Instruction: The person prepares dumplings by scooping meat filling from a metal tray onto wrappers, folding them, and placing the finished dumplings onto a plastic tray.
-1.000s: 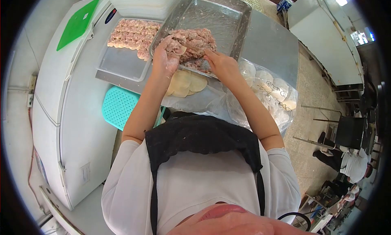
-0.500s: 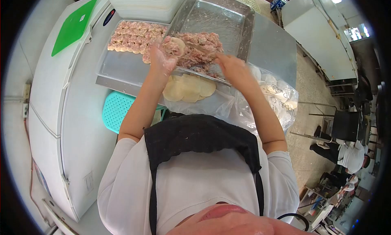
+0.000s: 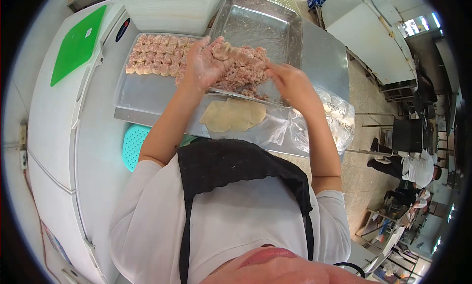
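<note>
My left hand is raised over the left edge of the metal tray, holding a round dumpling wrapper with minced meat on it. My right hand is closed around the end of a thin, meat-smeared spatula, whose far end reaches the wrapper. Beneath both lies a heap of pink minced meat in the deep metal tray. Nearer my apron, overlapping pale wrappers lie on plastic. Left of my left hand, rows of filled dumplings sit in a shallow clear tray.
White stacked containers stand behind the dumplings. Plastic bags with handwriting lie beside my right forearm. On the left is a white freezer with a green cutting board. A turquoise stool is below the counter. Other people are far right.
My left hand has opened its fingers somewhat and turned the wrapper toward the spatula. The spatula now meets the meat on the wrapper. The view has shifted slightly.
</note>
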A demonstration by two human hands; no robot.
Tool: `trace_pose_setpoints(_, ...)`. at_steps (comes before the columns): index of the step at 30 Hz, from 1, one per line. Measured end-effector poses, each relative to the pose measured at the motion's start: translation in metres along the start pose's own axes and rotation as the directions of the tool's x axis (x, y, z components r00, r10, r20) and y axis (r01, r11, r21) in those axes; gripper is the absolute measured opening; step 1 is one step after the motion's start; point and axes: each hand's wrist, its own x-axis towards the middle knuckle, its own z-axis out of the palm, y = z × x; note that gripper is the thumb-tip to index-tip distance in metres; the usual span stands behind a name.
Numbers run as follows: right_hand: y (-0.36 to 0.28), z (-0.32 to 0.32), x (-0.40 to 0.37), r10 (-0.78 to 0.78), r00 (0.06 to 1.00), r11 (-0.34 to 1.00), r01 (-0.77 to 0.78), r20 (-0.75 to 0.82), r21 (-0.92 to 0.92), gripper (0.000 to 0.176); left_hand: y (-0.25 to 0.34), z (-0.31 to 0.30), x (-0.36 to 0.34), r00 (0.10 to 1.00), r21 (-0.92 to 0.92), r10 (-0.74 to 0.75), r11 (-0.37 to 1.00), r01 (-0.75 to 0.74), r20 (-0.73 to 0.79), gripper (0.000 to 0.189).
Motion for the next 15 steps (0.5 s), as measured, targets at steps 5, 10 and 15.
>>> trace_pose_setpoints(5,-0.008,-0.023,-0.024,0.153,0.987,0.918,-0.163,0.055,0.361,0.031,0.001,0.035,-0.028,0.954,0.832,0.013,0.486,-0.268,0.299,0.048)
trace_pose_setpoints(10,-0.001,-0.018,-0.038,0.047,0.995,0.919,-0.077,0.087,0.386,0.033,0.008,0.042,-0.019,0.822,0.786,-0.161,-0.241,-0.569,0.546,0.044)
trace_pose_setpoints(15,0.055,0.027,-0.031,-0.096,0.985,0.914,0.031,0.142,0.404,0.031,-0.004,0.040,-0.021,0.830,0.568,-0.361,-0.608,-0.555,0.425,0.033)
